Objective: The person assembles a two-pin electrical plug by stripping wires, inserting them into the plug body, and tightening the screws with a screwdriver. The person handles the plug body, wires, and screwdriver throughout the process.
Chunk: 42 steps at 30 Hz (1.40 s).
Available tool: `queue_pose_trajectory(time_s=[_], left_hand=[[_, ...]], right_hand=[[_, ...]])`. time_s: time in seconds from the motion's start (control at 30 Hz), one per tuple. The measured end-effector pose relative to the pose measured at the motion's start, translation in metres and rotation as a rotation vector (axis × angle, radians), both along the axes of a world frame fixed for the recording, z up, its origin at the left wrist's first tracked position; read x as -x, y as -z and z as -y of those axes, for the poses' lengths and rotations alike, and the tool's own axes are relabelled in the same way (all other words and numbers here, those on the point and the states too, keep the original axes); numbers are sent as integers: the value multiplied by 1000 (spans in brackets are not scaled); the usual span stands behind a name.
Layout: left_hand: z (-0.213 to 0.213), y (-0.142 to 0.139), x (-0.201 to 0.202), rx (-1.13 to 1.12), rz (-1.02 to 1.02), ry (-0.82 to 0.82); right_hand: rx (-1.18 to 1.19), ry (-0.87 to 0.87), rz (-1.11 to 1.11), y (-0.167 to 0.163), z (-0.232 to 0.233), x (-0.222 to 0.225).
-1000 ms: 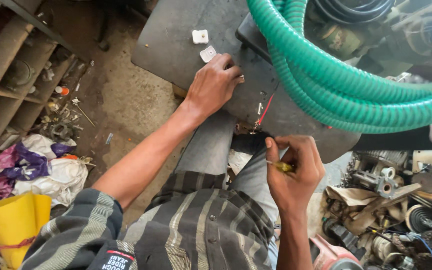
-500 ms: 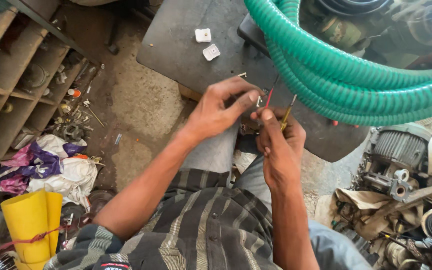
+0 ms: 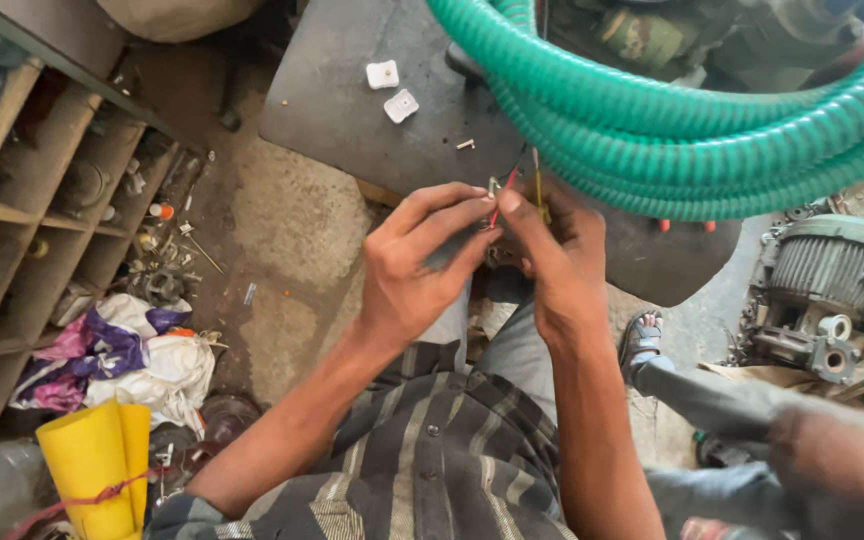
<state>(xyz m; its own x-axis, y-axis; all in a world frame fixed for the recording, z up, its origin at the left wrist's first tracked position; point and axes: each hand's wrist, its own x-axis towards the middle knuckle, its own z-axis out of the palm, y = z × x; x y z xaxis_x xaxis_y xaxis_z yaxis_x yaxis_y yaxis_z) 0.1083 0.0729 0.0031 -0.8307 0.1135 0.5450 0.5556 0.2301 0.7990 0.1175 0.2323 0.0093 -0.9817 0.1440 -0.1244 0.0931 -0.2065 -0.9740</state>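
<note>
My left hand (image 3: 417, 262) and my right hand (image 3: 553, 258) meet above my lap, fingertips together. The left fingers pinch a small metal piece with a thin red wire (image 3: 497, 203) at its tip. In my right hand a slim yellow-handled tool (image 3: 539, 196) stands upright beside that wire. Both hands hover at the near edge of a dark flat slab (image 3: 352, 110). On the slab lie two small white plastic pieces (image 3: 392, 90) and a small screw (image 3: 465, 144).
A thick green ribbed hose (image 3: 672, 140) coils over the slab at the upper right. An electric motor (image 3: 827, 290) and metal parts lie on the right. Wooden shelves (image 3: 12, 210) stand left, with rags (image 3: 122, 360), a yellow roll (image 3: 92, 465) and scattered hardware on the floor.
My left hand left the slab and came to my right hand. The right hand rose with the tool, and both now close on the small wire piece.
</note>
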Motion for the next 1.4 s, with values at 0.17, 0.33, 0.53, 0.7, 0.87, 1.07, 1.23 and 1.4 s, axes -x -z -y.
queue_pose_trajectory(time_s=[0.17,0.33,0.53,0.7,0.87,1.07,1.23,1.4], left_hand=[[4,8,5,9,56,92],[-4,30,7,-409,514,405],[-1,51,2,-497,667,497],[-1,52,-11,-869,741,594],[-10,31,-12,-341,456,292],[-22,26,6,-365,655,388],[-14,52,-8,-579,775,437],[7,62,-25,-520,807,304]], right_hand=[[-16,-46,-18,-1,-4,4],[111,-82,16,4,-12,6],[94,-22,-8,9,-11,4],[133,14,22,14,-12,1],[131,4,5,14,-14,0],[43,42,-11,8,-11,0],[-47,153,-48,16,-3,0],[-2,121,-27,21,-11,0]])
